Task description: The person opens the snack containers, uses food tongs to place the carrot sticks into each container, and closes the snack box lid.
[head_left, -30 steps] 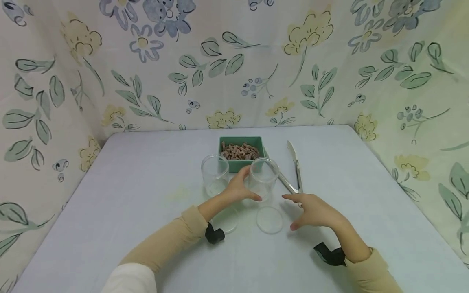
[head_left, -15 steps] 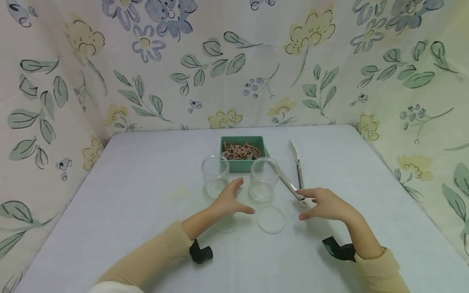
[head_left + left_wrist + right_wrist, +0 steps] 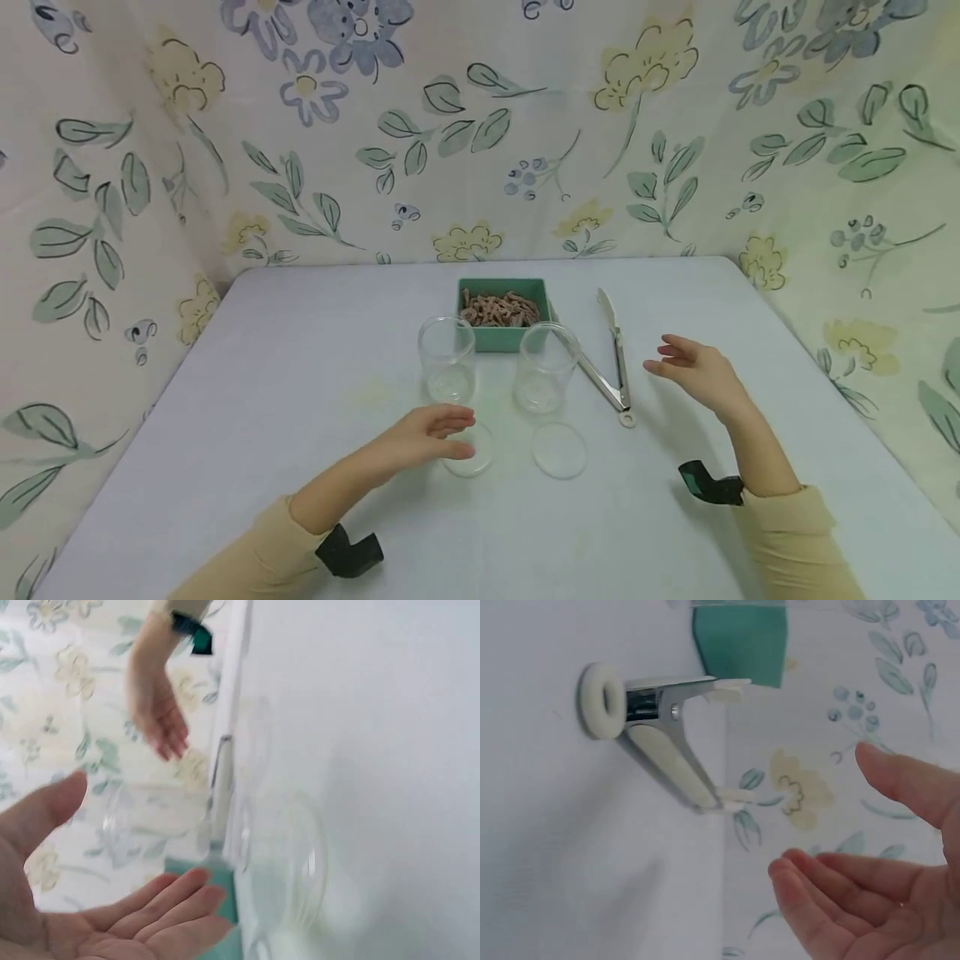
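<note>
My left hand (image 3: 420,437) hovers above the left clear round lid (image 3: 471,458), its fingers loosely extended around nothing. To the right of the tongs, my right hand (image 3: 699,375) hangs in the air, fingers relaxed and holding nothing. Metal tongs (image 3: 621,367) lie spread on the table, and their ring end (image 3: 600,701) faces the right wrist camera. Two clear open jars, a left jar (image 3: 447,362) and a right jar (image 3: 543,371), stand side by side. In front of the right jar lies another clear lid (image 3: 560,450).
Behind the jars sits a green tray (image 3: 502,340) filled with brown strips (image 3: 498,310). The white table (image 3: 315,333) ends at a floral curtain (image 3: 480,150) at the back and sides.
My left hand has drawn away from the right jar, back and to the left. My right hand has moved away from the tongs' end, right and farther forward. The jars stay put.
</note>
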Available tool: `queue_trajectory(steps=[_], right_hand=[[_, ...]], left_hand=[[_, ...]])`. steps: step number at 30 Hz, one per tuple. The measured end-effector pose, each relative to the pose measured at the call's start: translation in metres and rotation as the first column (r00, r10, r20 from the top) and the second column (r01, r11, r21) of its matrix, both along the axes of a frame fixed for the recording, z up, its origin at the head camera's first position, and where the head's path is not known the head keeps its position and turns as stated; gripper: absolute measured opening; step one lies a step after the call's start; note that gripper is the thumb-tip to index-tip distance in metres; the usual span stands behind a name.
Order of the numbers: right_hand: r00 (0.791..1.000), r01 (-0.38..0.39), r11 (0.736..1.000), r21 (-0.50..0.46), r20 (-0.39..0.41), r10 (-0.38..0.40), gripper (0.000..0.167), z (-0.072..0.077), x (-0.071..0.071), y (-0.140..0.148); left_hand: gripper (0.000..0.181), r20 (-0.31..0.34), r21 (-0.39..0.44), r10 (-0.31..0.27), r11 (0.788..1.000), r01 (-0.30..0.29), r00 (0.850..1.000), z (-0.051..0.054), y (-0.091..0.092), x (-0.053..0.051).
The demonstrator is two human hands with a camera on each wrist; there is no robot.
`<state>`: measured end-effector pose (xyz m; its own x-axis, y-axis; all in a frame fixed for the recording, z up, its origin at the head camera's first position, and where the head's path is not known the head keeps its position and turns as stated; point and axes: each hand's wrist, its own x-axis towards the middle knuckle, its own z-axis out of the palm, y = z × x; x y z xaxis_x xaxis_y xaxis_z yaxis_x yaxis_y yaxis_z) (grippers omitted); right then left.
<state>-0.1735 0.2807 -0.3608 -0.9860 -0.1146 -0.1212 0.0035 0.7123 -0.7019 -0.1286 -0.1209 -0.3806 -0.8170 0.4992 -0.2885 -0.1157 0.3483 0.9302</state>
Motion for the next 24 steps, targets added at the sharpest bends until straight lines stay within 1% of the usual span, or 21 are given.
queue_trajectory(steps=[1, 2, 3, 4, 5, 6, 8, 9, 10, 11, 13, 14, 16, 20, 24], right_hand=[[1.000, 0.012, 1.000, -0.002, 0.000, -0.012, 0.077, -0.003, -0.002, 0.000], [1.000, 0.021, 1.000, 0.000, 0.006, -0.021, 0.077, -0.005, -0.004, -0.001], [1.000, 0.026, 1.000, 0.004, 0.014, -0.026, 0.077, -0.007, -0.006, -0.003], [0.999, 0.027, 1.000, 0.011, 0.026, -0.027, 0.078, -0.010, -0.008, -0.005], [0.999, 0.027, 0.999, 0.019, 0.043, -0.028, 0.078, -0.012, -0.010, -0.008], [0.998, 0.026, 0.999, 0.030, 0.060, -0.028, 0.078, -0.015, -0.013, -0.011], [0.995, 0.025, 0.999, 0.046, 0.096, -0.030, 0.079, -0.020, -0.018, -0.018], [0.993, 0.026, 0.998, 0.051, 0.112, -0.031, 0.080, -0.022, -0.020, -0.022], [0.992, 0.026, 0.998, 0.053, 0.124, -0.032, 0.082, -0.024, -0.023, -0.025], [0.990, 0.028, 0.998, 0.052, 0.134, -0.034, 0.083, -0.027, -0.025, -0.028], [0.988, 0.032, 0.998, 0.050, 0.146, -0.039, 0.086, -0.031, -0.031, -0.034], [0.988, 0.033, 0.998, 0.048, 0.149, -0.040, 0.088, -0.033, -0.033, -0.036], [0.988, 0.034, 0.998, 0.055, 0.150, -0.041, 0.091, -0.036, -0.038, -0.040], [0.992, 0.037, 0.994, 0.101, 0.118, -0.049, 0.090, -0.042, -0.047, -0.048], [0.994, 0.065, 0.984, 0.167, 0.071, -0.078, 0.092, -0.047, -0.054, -0.056]], left_hand=[[0.065, -0.018, -0.032, -0.018, 0.999, 0.017, 1.000, 0.003, -0.008, -0.002], [0.063, -0.043, -0.067, -0.020, 0.998, 0.017, 0.999, 0.005, -0.017, -0.006], [0.064, -0.072, -0.093, -0.004, 0.996, -0.003, 0.997, 0.007, -0.025, -0.010], [0.065, -0.107, -0.107, 0.027, 0.994, -0.038, 0.994, 0.009, -0.033, -0.015], [0.066, -0.141, -0.113, 0.070, 0.990, -0.087, 0.987, 0.010, -0.039, -0.020], [0.069, -0.172, -0.113, 0.119, 0.984, -0.139, 0.978, 0.009, -0.044, -0.026], [0.075, -0.217, -0.080, 0.208, 0.970, -0.229, 0.954, 0.006, -0.052, -0.037], [0.079, -0.228, -0.048, 0.238, 0.966, -0.255, 0.944, 0.003, -0.054, -0.043], [0.082, -0.234, -0.016, 0.257, 0.963, -0.268, 0.938, 0.001, -0.054, -0.048], [0.086, -0.233, 0.020, 0.269, 0.962, -0.272, 0.935, -0.002, -0.054, -0.053], [0.090, -0.235, 0.089, 0.273, 0.962, -0.259, 0.933, -0.008, -0.051, -0.061], [0.092, -0.234, 0.114, 0.268, 0.962, -0.247, 0.935, -0.010, -0.049, -0.065], [0.095, -0.228, 0.148, 0.244, 0.966, -0.214, 0.943, -0.013, -0.044, -0.072], [0.099, -0.205, 0.171, 0.199, 0.971, -0.166, 0.958, -0.018, -0.034, -0.081], [0.094, -0.201, 0.168, 0.170, 0.976, -0.137, 0.965, -0.020, -0.027, -0.086]])
